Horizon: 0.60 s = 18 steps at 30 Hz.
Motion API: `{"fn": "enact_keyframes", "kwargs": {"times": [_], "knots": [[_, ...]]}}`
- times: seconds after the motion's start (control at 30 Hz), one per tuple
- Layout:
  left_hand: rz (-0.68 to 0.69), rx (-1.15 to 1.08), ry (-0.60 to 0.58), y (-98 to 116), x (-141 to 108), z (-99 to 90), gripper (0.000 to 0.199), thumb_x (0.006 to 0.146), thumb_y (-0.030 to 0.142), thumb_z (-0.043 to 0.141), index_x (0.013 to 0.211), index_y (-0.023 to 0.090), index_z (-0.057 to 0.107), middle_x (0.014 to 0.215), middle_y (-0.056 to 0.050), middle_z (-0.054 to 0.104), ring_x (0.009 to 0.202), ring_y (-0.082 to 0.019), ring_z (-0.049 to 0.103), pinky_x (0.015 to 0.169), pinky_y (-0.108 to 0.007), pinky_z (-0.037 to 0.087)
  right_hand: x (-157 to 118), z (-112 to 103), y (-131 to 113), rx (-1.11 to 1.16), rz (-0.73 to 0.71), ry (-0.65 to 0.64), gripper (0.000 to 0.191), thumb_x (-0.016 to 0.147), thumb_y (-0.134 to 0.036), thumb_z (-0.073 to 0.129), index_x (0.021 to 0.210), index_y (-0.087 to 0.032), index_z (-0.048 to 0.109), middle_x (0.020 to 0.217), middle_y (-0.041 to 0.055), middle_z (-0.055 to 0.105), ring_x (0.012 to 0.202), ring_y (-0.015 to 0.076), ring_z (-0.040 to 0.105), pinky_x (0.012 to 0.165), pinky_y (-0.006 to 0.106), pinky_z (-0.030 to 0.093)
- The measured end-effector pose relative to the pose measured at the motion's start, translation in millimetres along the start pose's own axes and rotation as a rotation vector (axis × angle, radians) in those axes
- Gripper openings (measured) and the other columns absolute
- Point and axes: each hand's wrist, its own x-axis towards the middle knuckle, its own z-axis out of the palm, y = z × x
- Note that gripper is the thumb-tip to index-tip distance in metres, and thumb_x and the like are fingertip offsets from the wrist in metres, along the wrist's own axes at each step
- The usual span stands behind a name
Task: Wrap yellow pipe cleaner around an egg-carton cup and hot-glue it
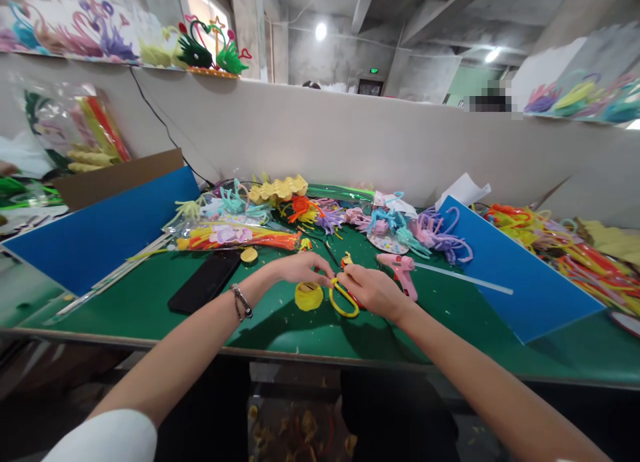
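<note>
A yellow pipe cleaner bent into a long loop [345, 313] hangs below my fingertips over the green table. My right hand [369, 287] is closed on its upper end. My left hand [303, 269] meets it there, thumb and fingers pinched at the loop's top left. Just under my left hand sits a round yellow piece [309, 298]. Something red shows beside my right fingers, mostly hidden by them. Right of that hand lies a pink glue gun [401, 270] with a long clear glue stick [465, 277] out of its back.
A black phone [205, 282] and a small yellow disc [249, 255] lie to the left. Bagged orange and yellow pipe cleaners [240, 237] and purple pipe-cleaner pieces [440, 235] line the back. Blue boards stand at the left [110, 232] and right [520, 275].
</note>
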Motion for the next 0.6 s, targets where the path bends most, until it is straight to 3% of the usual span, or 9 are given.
{"fn": "enact_keyframes", "kwargs": {"times": [0.13,0.27,0.43,0.6], "knots": [[-0.015,0.101,0.115,7,-9,2.4,0.016,0.083,0.025,0.057,0.083,0.014,0.069,0.085,-0.005,0.07,0.081,-0.016,0.053,0.075,-0.027,0.035,7,2,-6,0.036,0.12,-0.014,0.031,0.092,-0.018,0.033,0.08,-0.014,0.062,0.082,0.0059,0.056,0.066,0.0116,0.052,0.054,0.022,0.035],[0.037,0.178,0.163,14,-18,3.3,0.016,0.085,0.02,0.053,0.083,0.015,0.068,0.087,-0.007,0.069,0.08,-0.017,0.048,0.072,-0.029,0.03,14,-5,-15,0.144,0.133,-0.096,0.04,0.094,-0.017,0.029,0.072,-0.015,0.062,0.065,-0.0017,0.056,0.058,0.0078,0.052,0.055,0.019,0.038],[0.086,0.191,0.176,11,-25,0.7,0.014,0.084,0.02,0.055,0.081,0.015,0.067,0.084,-0.005,0.069,0.078,-0.015,0.048,0.071,-0.027,0.03,16,-10,-21,0.156,0.13,-0.121,0.022,0.089,-0.012,0.04,0.086,-0.014,0.062,0.081,0.0035,0.059,0.072,0.0104,0.056,0.06,0.019,0.038],[0.096,0.185,0.177,8,-28,4.0,0.008,0.08,0.022,0.062,0.075,0.017,0.067,0.079,0.0,0.07,0.075,-0.014,0.051,0.071,-0.027,0.029,12,-14,-26,0.136,0.121,-0.137,0.016,0.082,-0.009,0.047,0.082,-0.015,0.063,0.079,0.0049,0.059,0.065,0.0113,0.053,0.05,0.021,0.028]]}}
